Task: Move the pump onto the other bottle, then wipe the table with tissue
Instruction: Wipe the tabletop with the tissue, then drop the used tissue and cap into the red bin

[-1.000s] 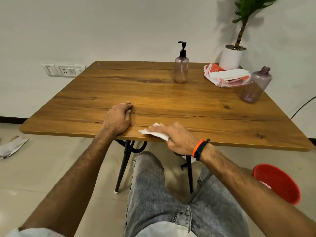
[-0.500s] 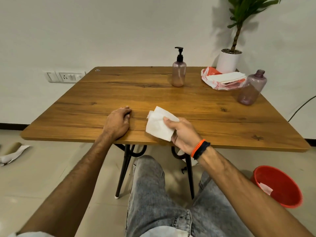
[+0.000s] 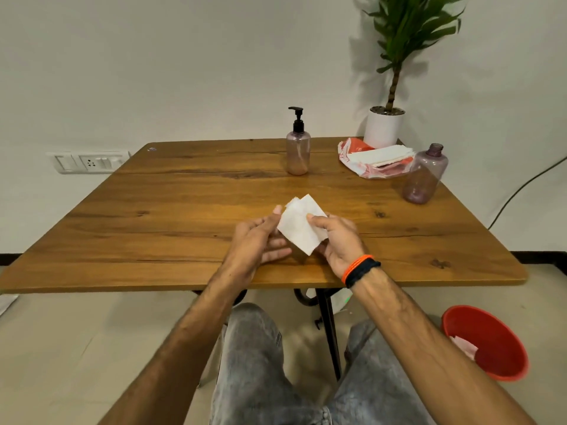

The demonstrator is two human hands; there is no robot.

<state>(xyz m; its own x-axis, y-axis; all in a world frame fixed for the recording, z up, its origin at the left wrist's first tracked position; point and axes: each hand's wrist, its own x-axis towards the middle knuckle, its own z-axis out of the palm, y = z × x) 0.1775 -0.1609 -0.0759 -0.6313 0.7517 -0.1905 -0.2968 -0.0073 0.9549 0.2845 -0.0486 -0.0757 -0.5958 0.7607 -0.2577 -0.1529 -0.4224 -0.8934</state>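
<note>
Tissue (image 3: 302,230) held up just above the near middle of the table (image 3: 171,210), clear of the wood, pinched from both sides. Right hand (image 3: 337,240) closed on the tissue's right edge, thumb on top; left hand (image 3: 260,240) touching the left edge with thumb and fingertips, remaining fingers loose and spread beneath. Both grips therefore on the same sheet, a light grip rather than a clench.

Folded into a rough rectangle, long axis running diagonally: upper corner pointing away toward the far side of the table and slightly right, lower corner pointing back toward the lap. Two layers fanned apart at the top corner.

Pump (image 3: 297,118) seated on the upright bottle (image 3: 297,154) near the far edge; second bottle (image 3: 425,176) capless at the right, beside the tissue pack (image 3: 377,161). Likely stage: refolding for another pass, or finishing the wipe.

Possible trouble from here:
- Thin paper tearing if pulled apart by two hands at once.
- Layers slipping open, leaving a floppy sheet that bunches instead of wiping flat.
- A wide sweep toward the far right knocking the light, open bottle, which stands close to the table edge.
- A dropped tissue missing the red bin (image 3: 487,345) on the floor at the right.
</note>
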